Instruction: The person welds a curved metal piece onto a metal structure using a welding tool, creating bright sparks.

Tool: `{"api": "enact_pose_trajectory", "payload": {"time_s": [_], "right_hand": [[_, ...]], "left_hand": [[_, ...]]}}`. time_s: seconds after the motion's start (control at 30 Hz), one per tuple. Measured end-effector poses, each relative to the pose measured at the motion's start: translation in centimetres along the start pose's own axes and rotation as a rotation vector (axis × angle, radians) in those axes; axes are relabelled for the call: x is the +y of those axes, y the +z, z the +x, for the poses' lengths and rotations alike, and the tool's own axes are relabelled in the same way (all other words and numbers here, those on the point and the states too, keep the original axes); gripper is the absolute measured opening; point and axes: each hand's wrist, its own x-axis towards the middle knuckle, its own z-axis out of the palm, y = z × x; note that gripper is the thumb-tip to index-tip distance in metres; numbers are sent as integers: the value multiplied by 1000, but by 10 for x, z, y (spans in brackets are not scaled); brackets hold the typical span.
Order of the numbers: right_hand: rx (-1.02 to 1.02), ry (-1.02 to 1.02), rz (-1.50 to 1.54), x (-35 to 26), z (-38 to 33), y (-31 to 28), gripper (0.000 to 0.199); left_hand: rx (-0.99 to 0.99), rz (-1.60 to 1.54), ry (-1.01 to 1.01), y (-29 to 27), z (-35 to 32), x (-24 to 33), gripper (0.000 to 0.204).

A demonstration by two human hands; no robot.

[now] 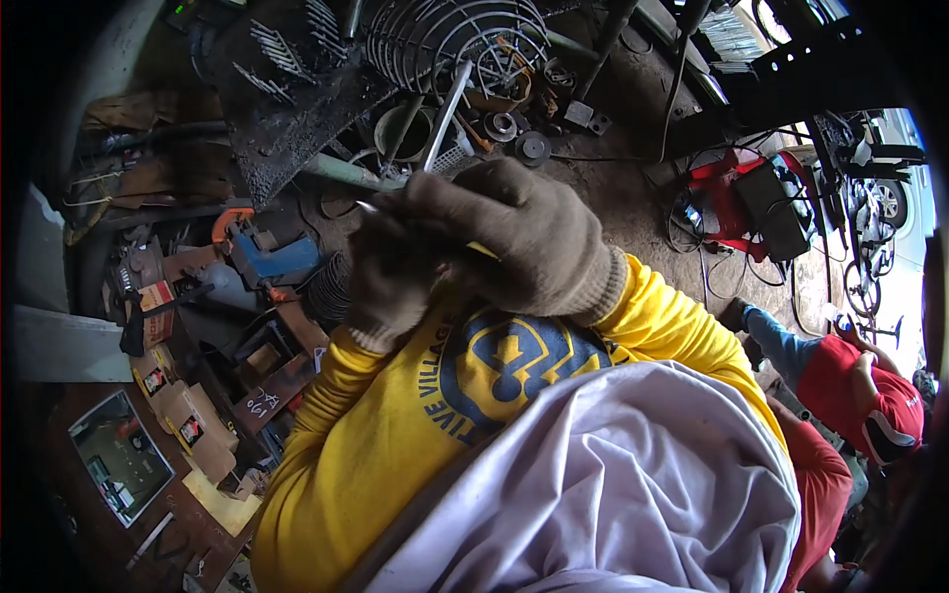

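Note:
Both my hands wear knitted work gloves and are held close to my chest, over my yellow long-sleeved shirt (pixel 395 425). My left hand (pixel 381 287), in a dark soiled glove, is closed around a slim metal piece (pixel 367 207); only its shiny tip shows past the fingers. My right hand (pixel 529 237), in a tan glove, curls over the left hand and pinches the same piece. Most of the piece is hidden inside the gloves. A pale cloth (pixel 633 484) hangs below my chin.
A round wire fan guard (pixel 445 40), a grey-green pipe (pixel 346 172), a silver rod (pixel 447 109) and metal scraps lie on the dirt floor ahead. A blue power tool (pixel 277 259) and small boxes (pixel 188 420) lie left. A red welding machine (pixel 732 198) and a person in red (pixel 860 385) are right.

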Motion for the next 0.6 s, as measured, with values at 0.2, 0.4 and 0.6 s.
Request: {"api": "enact_pose_trajectory", "payload": {"time_s": [0.2, 0.4, 0.6], "right_hand": [[147, 260, 233, 31, -17, 3, 61], [179, 375, 218, 57, -38, -1, 54], [227, 378, 154, 68, -44, 0, 49]], "left_hand": [[262, -588, -227, -23, 0, -10, 19], [306, -655, -226, -58, 34, -22, 21], [168, -499, -202, -81, 67, -16, 18]]}}
